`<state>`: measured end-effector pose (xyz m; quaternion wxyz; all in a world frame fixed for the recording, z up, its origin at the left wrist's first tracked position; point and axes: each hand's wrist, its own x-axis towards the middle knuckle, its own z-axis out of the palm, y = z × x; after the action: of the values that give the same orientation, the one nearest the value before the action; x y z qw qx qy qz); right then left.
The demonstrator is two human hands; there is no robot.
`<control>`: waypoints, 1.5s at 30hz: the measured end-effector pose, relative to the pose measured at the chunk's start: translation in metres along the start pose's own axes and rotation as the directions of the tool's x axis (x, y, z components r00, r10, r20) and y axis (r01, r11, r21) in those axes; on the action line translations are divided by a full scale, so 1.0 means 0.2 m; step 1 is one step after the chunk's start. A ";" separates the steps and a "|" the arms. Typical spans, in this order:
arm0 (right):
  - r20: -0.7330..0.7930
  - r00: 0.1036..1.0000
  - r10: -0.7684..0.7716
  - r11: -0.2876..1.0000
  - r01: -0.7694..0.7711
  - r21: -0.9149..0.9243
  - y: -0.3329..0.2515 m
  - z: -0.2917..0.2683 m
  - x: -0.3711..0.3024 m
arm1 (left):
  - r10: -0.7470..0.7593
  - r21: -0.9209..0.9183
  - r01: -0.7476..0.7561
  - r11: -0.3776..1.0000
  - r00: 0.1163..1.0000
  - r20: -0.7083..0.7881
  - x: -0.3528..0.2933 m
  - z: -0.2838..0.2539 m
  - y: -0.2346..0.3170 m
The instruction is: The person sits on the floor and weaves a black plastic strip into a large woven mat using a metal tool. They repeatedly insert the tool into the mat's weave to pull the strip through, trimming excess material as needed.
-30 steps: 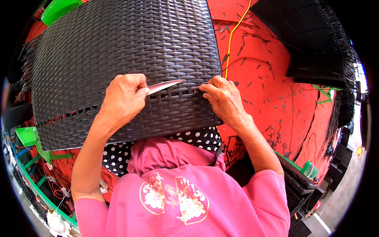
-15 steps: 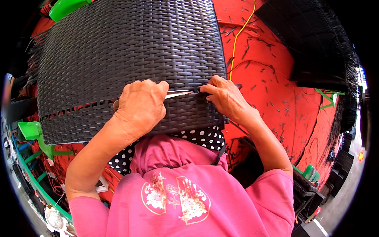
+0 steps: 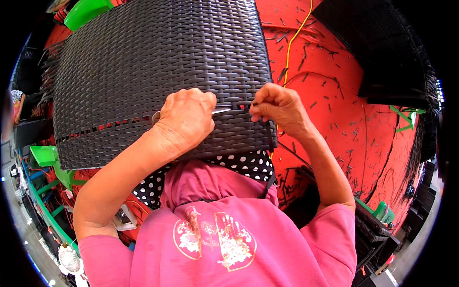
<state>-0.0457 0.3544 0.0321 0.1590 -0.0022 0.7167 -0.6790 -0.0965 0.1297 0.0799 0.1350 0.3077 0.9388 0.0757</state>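
**Woven black panel (image 3: 158,62) in front of me, metal blade (image 3: 221,110) in my left hand (image 3: 186,119)**

The panel, a wide sheet of flat, glossy dark strips, fills the upper middle of the view. Its near edge overlaps a black cloth with white dots (image 3: 239,163), just ahead of my pink shirt (image 3: 210,239). Beyond its right edge spreads a red floor covering (image 3: 330,103) strewn with short dark scraps. A row of small gaps (image 3: 100,127) runs from the left edge toward my hands, roughly in line with the near edge.

My left hand is clenched, knuckles up, around the tool — a rounded end shows left of my fist, and the bright metal points right, against the weave. My right hand (image 3: 279,107) is at the panel's right edge, thumb and fingertips pinched on what looks like the end of a dark strand (image 3: 245,103); the finer detail there is too small to tell.

I judge the panel bulky rather than heavy, firm as a whole, with springy give between strips. The smooth strips look slippery — a tight pinch near a strand's end should suit them best. The whole panel is better held by its left and right edges, clear of the blade.
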 end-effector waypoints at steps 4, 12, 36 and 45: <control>-0.087 0.988 0.128 0.986 -0.117 0.120 0.02 0.02 -0.01 | -0.108 -0.382 0.122 0.916 0.992 0.057 0.02 0.11 -0.15; -0.162 0.971 0.176 0.902 -0.225 -0.368 -0.07 0.07 0.04 | -0.104 -0.471 0.142 0.871 0.989 0.106 0.05 0.12 -0.19; -0.144 0.949 0.282 0.835 -0.316 -0.451 -0.10 0.14 0.15 | -0.064 -0.375 0.095 0.922 0.994 0.093 0.05 0.08 -0.19; -0.105 0.969 -0.223 0.645 0.066 -0.761 0.08 0.06 0.03 | -0.069 -0.441 0.119 0.890 0.989 0.128 0.04 0.08 -0.21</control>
<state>-0.0448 0.3420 0.0144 0.0200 -0.0608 0.9422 -0.3289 -0.1214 0.1011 0.0527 0.2567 0.2264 0.9012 0.2659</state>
